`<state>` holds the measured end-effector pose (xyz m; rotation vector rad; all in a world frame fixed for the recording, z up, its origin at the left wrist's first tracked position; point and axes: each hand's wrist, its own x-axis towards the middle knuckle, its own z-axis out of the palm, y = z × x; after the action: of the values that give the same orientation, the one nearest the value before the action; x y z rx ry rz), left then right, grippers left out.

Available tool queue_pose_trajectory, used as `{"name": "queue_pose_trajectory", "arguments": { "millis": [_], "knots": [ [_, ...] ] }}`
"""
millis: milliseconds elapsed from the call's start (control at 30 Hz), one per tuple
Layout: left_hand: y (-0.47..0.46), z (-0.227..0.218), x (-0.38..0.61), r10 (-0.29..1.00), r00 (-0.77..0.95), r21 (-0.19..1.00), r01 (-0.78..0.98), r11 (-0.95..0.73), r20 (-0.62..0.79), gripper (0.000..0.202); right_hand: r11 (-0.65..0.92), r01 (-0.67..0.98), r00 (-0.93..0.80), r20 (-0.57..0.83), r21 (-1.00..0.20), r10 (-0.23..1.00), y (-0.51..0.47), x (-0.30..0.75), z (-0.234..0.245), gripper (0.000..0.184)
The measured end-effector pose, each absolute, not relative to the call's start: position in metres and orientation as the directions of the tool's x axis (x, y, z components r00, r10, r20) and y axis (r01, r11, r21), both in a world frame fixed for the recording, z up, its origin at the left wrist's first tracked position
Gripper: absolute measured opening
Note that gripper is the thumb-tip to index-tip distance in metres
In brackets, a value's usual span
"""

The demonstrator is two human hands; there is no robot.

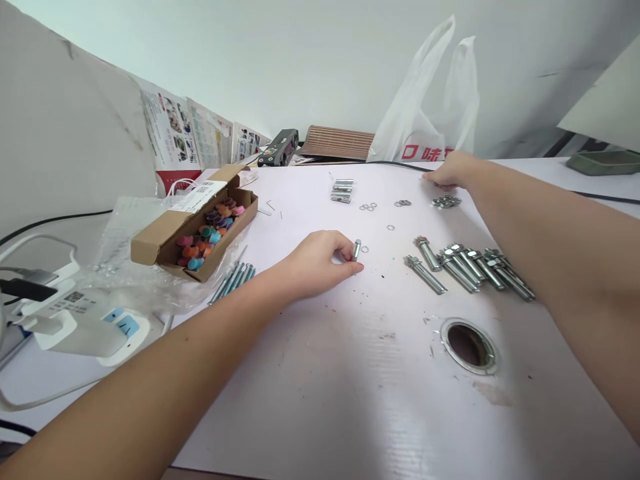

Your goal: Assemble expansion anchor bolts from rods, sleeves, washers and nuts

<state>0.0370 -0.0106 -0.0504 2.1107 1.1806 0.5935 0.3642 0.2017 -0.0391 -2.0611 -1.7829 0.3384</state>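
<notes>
My left hand [325,261] is closed around a short metal sleeve [357,250], which stands nearly upright between thumb and fingers at the middle of the table. A thin ring washer [365,249] lies just beside it. At the far side of the table, my right hand [451,171] has its fingers pressed together near the black cable and the plastic bag; whatever they hold, if anything, is hidden. Close below that hand sits a small heap of nuts [446,201]. Several assembled expansion bolts [463,268] lie in a row under my right forearm.
Loose sleeves [343,191], ring washers [369,207] and flat washers [403,203] lie toward the back. Left are long bolts [234,282], a cardboard box [160,243] of colourful caps, and a power strip [135,333]. A round hole [469,345] opens at front right; a white bag [425,113] stands behind.
</notes>
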Motion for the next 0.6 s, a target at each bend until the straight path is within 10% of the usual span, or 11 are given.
{"name": "queue_pose_trajectory", "arguments": {
  "millis": [233,600],
  "knots": [
    [-0.011,-0.049,0.040,0.875,0.477,0.722,0.575,-0.386,0.088,0.021,-0.225,0.776,0.216,-0.087,-0.589,0.972,0.138,0.356,-0.004,0.016],
    [-0.012,-0.049,0.038,0.860,0.499,0.709,0.569,-0.416,0.105,0.021,-0.221,0.944,0.174,-0.198,-0.245,0.964,0.105,0.351,0.006,0.027]
  ]
}}
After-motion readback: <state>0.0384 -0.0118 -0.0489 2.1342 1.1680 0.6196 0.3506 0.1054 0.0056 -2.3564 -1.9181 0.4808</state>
